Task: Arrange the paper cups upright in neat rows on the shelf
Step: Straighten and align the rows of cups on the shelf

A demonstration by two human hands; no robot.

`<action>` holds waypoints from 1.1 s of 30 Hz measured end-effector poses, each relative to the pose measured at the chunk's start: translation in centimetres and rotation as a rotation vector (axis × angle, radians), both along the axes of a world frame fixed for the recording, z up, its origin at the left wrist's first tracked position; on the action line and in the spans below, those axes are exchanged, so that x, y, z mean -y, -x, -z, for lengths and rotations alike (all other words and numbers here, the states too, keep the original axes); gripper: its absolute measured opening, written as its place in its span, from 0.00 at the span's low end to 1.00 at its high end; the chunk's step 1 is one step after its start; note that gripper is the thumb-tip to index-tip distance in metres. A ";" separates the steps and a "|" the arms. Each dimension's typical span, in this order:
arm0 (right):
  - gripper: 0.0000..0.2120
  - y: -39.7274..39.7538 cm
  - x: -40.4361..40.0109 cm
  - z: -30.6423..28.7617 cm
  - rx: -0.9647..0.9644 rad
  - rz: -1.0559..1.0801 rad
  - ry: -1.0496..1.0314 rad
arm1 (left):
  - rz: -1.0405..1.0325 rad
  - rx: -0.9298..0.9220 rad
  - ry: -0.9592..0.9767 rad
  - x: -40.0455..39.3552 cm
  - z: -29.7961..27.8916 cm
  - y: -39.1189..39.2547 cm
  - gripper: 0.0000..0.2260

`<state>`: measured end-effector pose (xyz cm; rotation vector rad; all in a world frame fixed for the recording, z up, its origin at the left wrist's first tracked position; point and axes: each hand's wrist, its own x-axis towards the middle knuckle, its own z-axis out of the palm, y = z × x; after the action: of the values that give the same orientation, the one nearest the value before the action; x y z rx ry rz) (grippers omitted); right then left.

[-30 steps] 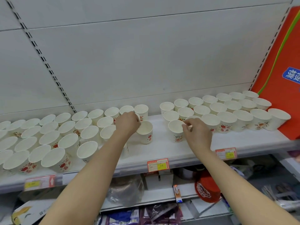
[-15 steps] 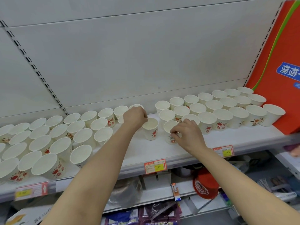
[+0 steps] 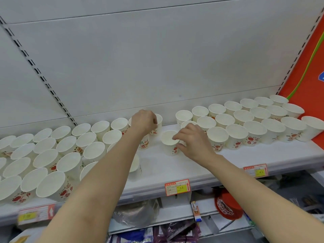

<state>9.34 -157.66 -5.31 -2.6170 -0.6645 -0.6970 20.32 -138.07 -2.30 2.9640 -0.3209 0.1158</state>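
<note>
step: filling the gap between cup groups | right hand (image 3: 193,143) pinches a white round paper cup (image 3: 171,145) mid-shelf | left hand (image 3: 143,122) curled on a back-row cup (image 3: 157,126) | next: slide both into line

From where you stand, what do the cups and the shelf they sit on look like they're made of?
The cups look like thin paper: matte white insides, rolled rims, red printed motifs on the walls. The shelf looks like painted metal, probably: a smooth, slightly glossy pale grey surface below a slotted back panel in the same finish.
</note>
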 end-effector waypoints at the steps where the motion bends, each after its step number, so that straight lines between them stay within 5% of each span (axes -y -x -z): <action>1: 0.13 -0.1 -0.1 0.1 0.000 0.001 0.014 | -0.001 0.006 -0.008 0.3 0.0 -0.1 0.07; 14: 0.08 -0.8 -0.3 0.6 0.001 0.040 0.080 | 0.243 -0.004 0.097 4.0 0.6 -1.7 0.11; 33: 0.06 -3.8 -1.3 -0.2 -0.066 0.079 0.168 | 0.144 -0.017 0.077 -3.1 -3.5 0.3 0.04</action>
<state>13.13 -156.40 -5.11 -2.8198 -0.6284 -0.5982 20.06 -135.00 1.18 2.8534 -0.5139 0.0837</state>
